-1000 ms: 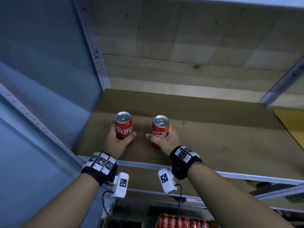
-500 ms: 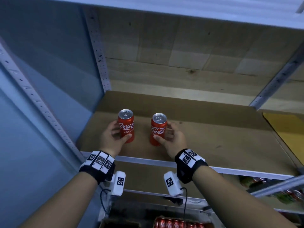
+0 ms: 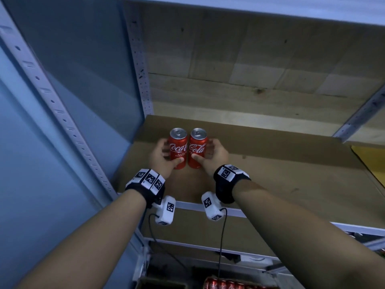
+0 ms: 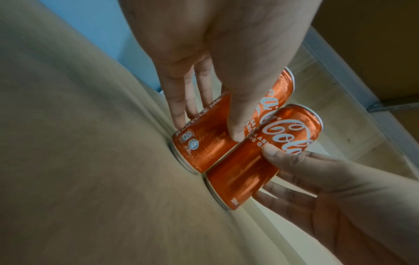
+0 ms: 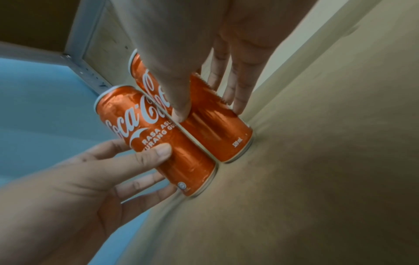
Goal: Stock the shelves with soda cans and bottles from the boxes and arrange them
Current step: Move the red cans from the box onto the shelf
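Observation:
Two red Coca-Cola cans stand upright and side by side on the cardboard-lined shelf (image 3: pixel 270 174), their sides touching. My left hand (image 3: pixel 164 157) grips the left can (image 3: pixel 178 149), thumb in front and fingers behind. My right hand (image 3: pixel 211 157) grips the right can (image 3: pixel 197 149) the same way. In the left wrist view my left hand (image 4: pixel 207 125) wraps the left can (image 4: pixel 204 147), with the right can (image 4: pixel 256 161) beside it. In the right wrist view my right hand (image 5: pixel 208 111) holds the right can (image 5: pixel 219 130), next to the left can (image 5: pixel 163 143).
A perforated metal post (image 3: pixel 141 65) and a blue wall (image 3: pixel 62 101) bound the shelf on the left, and a wooden panel (image 3: pixel 250 90) closes the back. A yellow sheet (image 3: pixel 373 161) lies far right. A box of red cans (image 3: pixel 225 284) sits below the metal front rail (image 3: pixel 235 212).
Both hands have carried the cans deeper onto the shelf and brought them together. The gap between the cans has closed.

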